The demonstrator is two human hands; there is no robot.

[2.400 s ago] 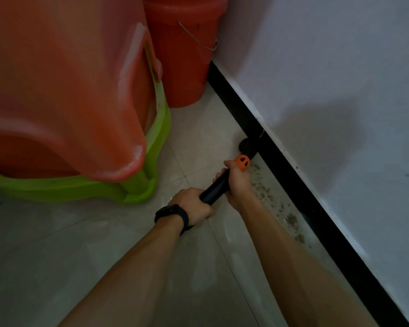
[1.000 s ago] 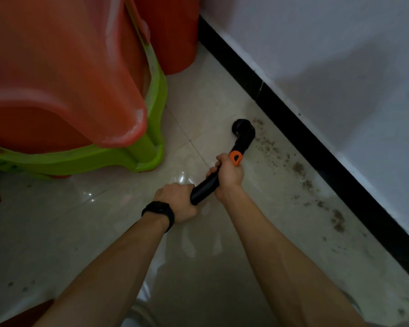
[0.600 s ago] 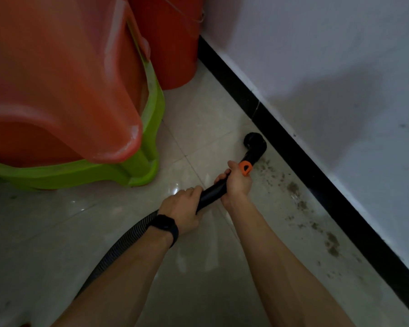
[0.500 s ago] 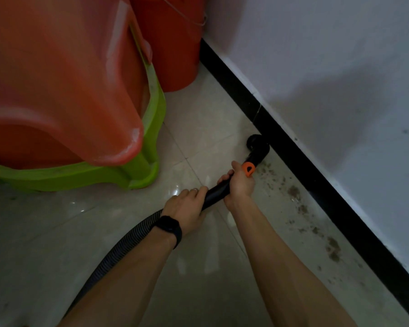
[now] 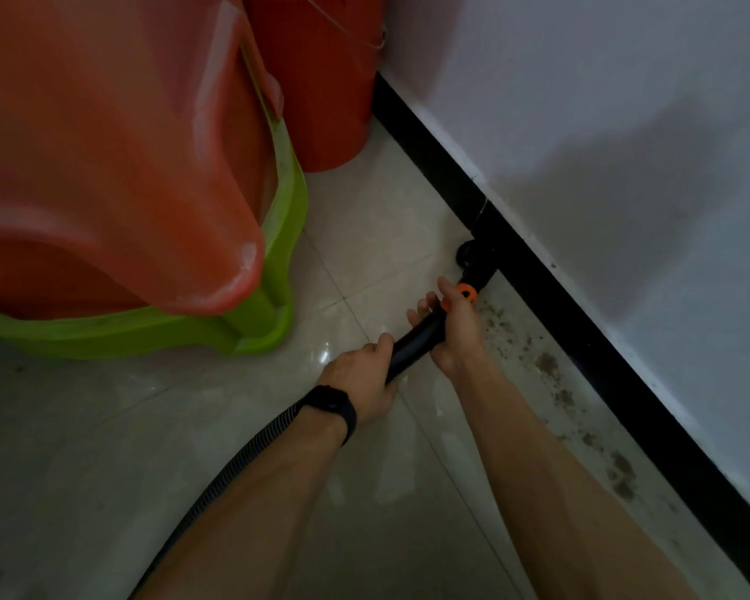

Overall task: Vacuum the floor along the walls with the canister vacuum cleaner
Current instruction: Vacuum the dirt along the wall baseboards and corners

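Note:
A black vacuum wand [image 5: 416, 342] with an orange ring [image 5: 466, 293] runs from my hands toward the wall. Its black nozzle [image 5: 473, 255] sits on the pale floor tiles, touching the black skirting board [image 5: 550, 296]. My right hand [image 5: 455, 329] grips the wand just below the orange ring. My left hand [image 5: 364, 378], a black band on its wrist, grips the wand lower down. The ribbed black hose [image 5: 234, 469] trails back under my left forearm. Dark specks of dirt [image 5: 546, 365] lie on the floor along the skirting, nearer to me than the nozzle. The canister is out of view.
Stacked red plastic stools [image 5: 118, 158] over a green one [image 5: 260, 322] stand on the left, close to my hands. A red bucket [image 5: 321, 88] with a wire handle stands in the corner against the white wall [image 5: 624, 123]. Bare tiles lie between stools and skirting.
The nozzle has moved from the open floor out to the skirting board and now touches it. Both hands kept their grip on the wand, and the hose has come into view.

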